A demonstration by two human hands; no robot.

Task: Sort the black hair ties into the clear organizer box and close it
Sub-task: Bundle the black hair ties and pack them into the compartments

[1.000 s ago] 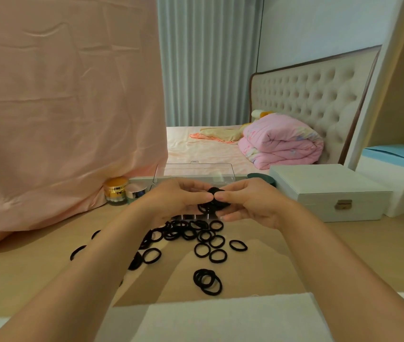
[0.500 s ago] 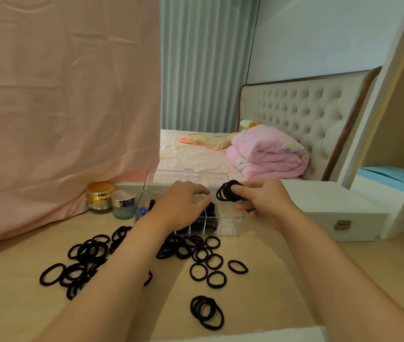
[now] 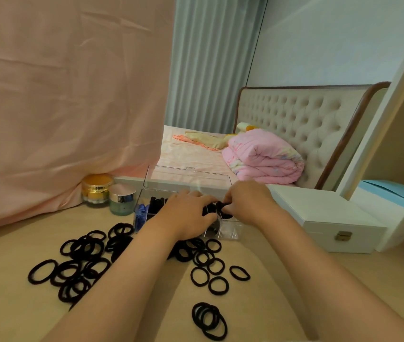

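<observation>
Right now both hands are over the clear organizer box [image 3: 230, 233]. It sits on the table [image 3: 11, 304], and its lid [image 3: 186, 177] stands up at the back. The right hand [image 3: 247, 203] has its fingers curled and pinches a small bunch of black hair ties [image 3: 223, 209]. It holds the bunch just above a slot near the middle of the box. The left hand [image 3: 183, 215] lies over the box with its fingers mostly straight, pointing toward the bunch. I cannot tell if its fingertips touch the bunch. Some black ties [image 3: 157, 202] are in a slot at the back left of the box. Blue ties [image 3: 140, 213] fill the slot at the left end. Many loose hair ties [image 3: 82, 262] lie on the table in front of the box, most of them in a big pile on the left. A little stack [image 3: 209, 320] lies nearest the person. A gold jar [image 3: 97, 187] and a green jar [image 3: 121, 199] stand just left of the box. A white case [image 3: 324, 215] stands on its right.
</observation>
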